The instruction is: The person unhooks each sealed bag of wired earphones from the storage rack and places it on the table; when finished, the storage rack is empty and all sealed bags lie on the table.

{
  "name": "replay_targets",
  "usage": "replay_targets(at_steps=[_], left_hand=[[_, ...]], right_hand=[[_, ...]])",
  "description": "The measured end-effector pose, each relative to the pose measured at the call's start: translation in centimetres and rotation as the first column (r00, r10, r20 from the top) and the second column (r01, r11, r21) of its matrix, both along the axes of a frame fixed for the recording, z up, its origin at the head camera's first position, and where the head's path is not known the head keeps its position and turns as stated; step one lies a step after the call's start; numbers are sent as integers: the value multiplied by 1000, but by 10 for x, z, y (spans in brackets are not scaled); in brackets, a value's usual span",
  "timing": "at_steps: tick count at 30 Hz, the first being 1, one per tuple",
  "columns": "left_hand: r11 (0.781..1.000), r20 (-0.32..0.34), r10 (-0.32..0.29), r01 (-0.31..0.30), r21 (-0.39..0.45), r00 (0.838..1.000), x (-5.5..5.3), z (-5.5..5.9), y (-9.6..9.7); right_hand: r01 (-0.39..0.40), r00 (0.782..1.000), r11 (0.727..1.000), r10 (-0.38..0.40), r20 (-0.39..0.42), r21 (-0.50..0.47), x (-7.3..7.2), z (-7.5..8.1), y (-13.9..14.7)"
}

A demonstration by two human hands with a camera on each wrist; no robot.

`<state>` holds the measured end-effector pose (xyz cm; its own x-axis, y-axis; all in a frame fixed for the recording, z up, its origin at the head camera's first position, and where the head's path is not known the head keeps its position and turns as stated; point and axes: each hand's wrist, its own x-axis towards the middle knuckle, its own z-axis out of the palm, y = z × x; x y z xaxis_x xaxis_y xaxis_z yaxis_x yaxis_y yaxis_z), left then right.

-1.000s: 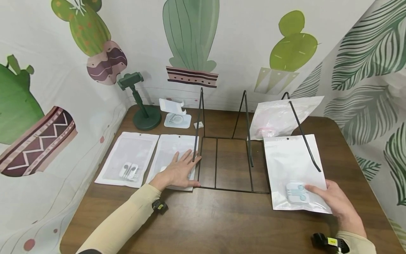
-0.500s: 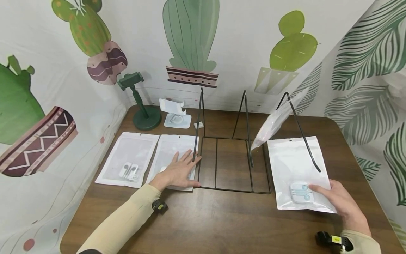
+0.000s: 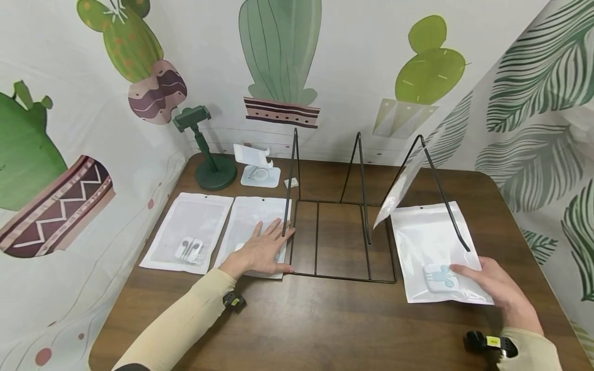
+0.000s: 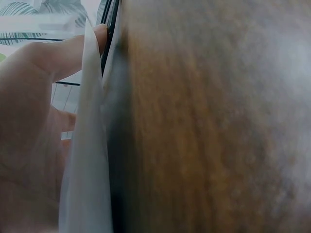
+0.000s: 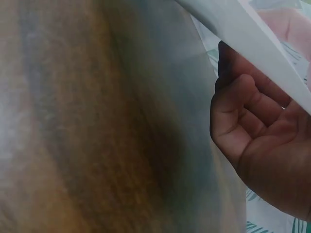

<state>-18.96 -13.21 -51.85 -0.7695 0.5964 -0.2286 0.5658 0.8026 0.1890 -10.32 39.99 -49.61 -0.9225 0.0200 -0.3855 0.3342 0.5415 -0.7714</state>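
Note:
Fingers spread, my left hand (image 3: pixel 264 252) lies across a white zip bag (image 3: pixel 255 210) and touches the left edge of a black wire rack (image 3: pixel 343 279). In the left wrist view the bag's edge (image 4: pixel 87 145) runs beside the thumb. My right hand (image 3: pixel 501 291) pinches the lower right edge of another white zip bag (image 3: pixel 429 229), thumb on top, fingers curled beneath. Earphones in a clear case (image 3: pixel 441 279) show through this bag. Its upper part passes behind the rack's right wire loop. A clear bag (image 3: pixel 403 185) leans steeply, nearly edge-on, at that same loop.
A white zip bag with earphones (image 3: pixel 187 232) lies at far left. Behind stand a green phone stand (image 3: pixel 215 172) and a white phone holder (image 3: pixel 260 175), with a small white packet (image 3: pixel 291 183) beside them. A patterned cloth backs the table (image 3: pixel 297 324).
The clear bag has turned from facing me to nearly edge-on and slid lower. My right hand has shifted slightly right with its zip bag. My left hand has stayed put.

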Motion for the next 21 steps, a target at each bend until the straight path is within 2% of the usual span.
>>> replay_targets(at_steps=[14, 17, 21], left_hand=[[1000, 1, 0, 0, -1, 1000, 1, -1, 0], [1000, -5, 1, -1, -4, 1000, 0, -1, 0], [1000, -12, 2, -2, -11, 1000, 1, -1, 0]], right_hand=[[-27, 1000, 987, 26, 7, 158, -9, -2, 2], [-41, 999, 971, 45, -9, 237, -10, -1, 1], [-60, 998, 932, 67, -9, 358, -12, -1, 0]])
